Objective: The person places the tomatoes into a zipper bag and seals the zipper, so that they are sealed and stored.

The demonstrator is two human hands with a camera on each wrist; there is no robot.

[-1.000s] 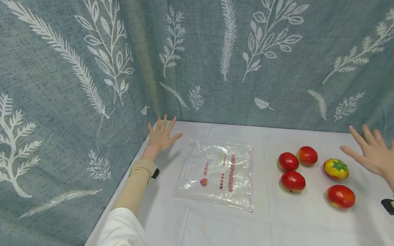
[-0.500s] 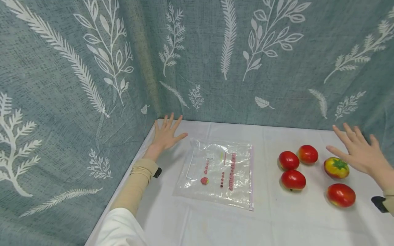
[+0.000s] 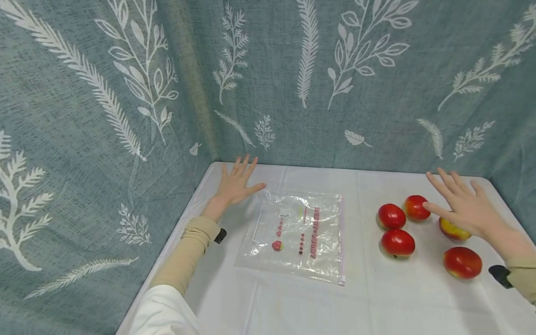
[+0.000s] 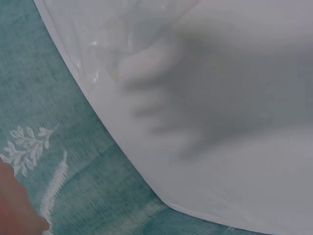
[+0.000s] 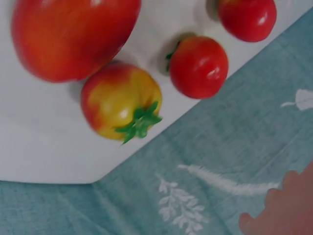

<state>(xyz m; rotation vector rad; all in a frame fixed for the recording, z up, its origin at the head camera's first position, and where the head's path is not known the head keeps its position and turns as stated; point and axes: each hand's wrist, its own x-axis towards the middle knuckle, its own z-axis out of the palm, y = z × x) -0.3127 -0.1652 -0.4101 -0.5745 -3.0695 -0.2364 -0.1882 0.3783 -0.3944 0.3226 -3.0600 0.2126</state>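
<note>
Neither hand grips anything: left hand (image 3: 235, 184) lies with fingers straight and spread, palm down at the far left corner of the table (image 3: 293, 307); right hand (image 3: 465, 207) is likewise flat and spread, held over the yellow-red tomato (image 3: 450, 230), which it partly covers. Whether it touches that tomato cannot be told.

Count: two hands, one clear zip bag (image 3: 295, 235), five tomatoes. Four are red and one is yellow-red with a green calyx (image 5: 139, 121).

Red tomatoes relative to the right hand: one (image 3: 416, 207) at the thumb tip, one (image 3: 391, 216) just beyond it toward the bag, one (image 3: 398, 242) nearer the person than that, one (image 3: 462, 262) beside the wrist.

Bag position: flat on the table, just beside the left thumb, between the two hands, well apart from the right hand. Its long axis runs away from the person; the pink zip strip runs along the edge facing the tomatoes
</note>
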